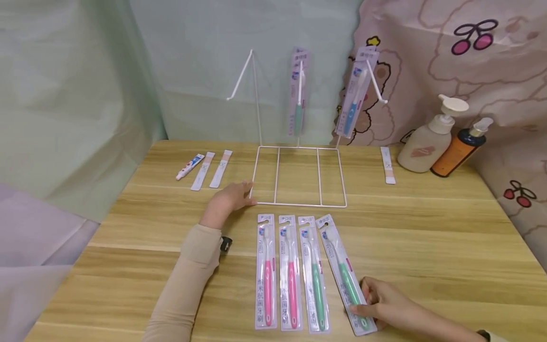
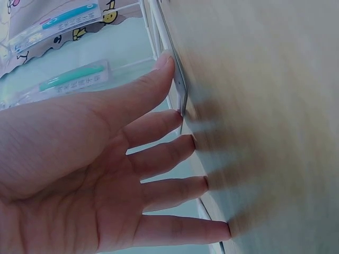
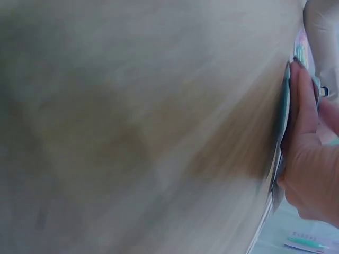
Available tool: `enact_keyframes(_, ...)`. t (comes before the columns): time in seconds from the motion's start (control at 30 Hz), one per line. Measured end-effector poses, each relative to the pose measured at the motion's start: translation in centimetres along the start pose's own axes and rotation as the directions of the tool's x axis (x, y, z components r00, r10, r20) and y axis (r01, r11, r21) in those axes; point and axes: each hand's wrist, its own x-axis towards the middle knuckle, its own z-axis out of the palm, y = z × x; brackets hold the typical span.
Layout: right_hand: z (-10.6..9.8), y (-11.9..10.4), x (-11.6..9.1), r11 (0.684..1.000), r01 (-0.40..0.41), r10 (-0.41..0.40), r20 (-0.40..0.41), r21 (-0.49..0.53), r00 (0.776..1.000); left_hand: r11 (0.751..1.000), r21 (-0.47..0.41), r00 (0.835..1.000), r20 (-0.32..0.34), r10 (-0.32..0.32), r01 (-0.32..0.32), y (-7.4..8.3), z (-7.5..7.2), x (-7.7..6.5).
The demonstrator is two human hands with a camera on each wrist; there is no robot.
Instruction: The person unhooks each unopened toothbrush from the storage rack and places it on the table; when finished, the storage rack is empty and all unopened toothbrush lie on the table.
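My left hand (image 1: 232, 195) touches the front left corner of a white wire display rack (image 1: 299, 205). In the left wrist view its fingers (image 2: 169, 190) are spread straight, tips at the tabletop, thumb at the wire. My right hand (image 1: 386, 304) pinches the lower end of a packaged green toothbrush (image 1: 347, 275), thumb on top; the pack lies slanted. Beside it in a row are another packaged green toothbrush (image 1: 316, 285) and two packaged pink toothbrushes (image 1: 291, 285). On the rack hang a green toothbrush pack (image 1: 297, 114) in the middle and a blue one (image 1: 351, 118) at the right.
The rack's left hook (image 1: 239, 76) is bare. Left of the rack lie a small toothpaste tube (image 1: 190, 167) and two slim sachets (image 1: 220, 169). At the right are another sachet (image 1: 388, 166), a cream pump bottle (image 1: 427, 145) and an orange bottle (image 1: 457, 152). Curtains stand behind the wooden table (image 1: 427, 228).
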Motion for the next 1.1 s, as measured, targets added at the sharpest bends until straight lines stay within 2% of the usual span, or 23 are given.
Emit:
enact_keyframes(0.27,0.9,-0.2,-0.2,1.000,0.001,-0.002,-0.071,-0.016,0.997,1.000,-0.003,1.000,-0.010,0.001,-0.001,-0.2,0.0,0.0)
enact_keyframes(0.47,1.2,-0.4,0.2,0.999,-0.010,0.007,-0.068,-0.044,0.998,1.000,-0.016,1.000,-0.004,-0.011,0.011,-0.4,0.1,0.1)
enact_keyframes(0.67,1.3,-0.6,0.2,0.989,0.017,-0.020,-0.024,-0.150,0.999,1.000,-0.003,1.000,-0.003,-0.011,0.011,-0.3,0.1,0.1)
enact_keyframes(0.87,1.1,-0.7,-0.1,0.960,0.057,-0.061,-0.007,-0.276,0.998,1.000,0.008,1.000,-0.007,0.003,-0.003,-0.2,0.1,0.2)
enact_keyframes(1.1,0.3,-0.9,0.0,0.934,0.086,-0.092,-0.002,-0.347,0.996,1.000,0.011,1.000,-0.001,0.003,-0.003,-0.2,0.0,0.3)
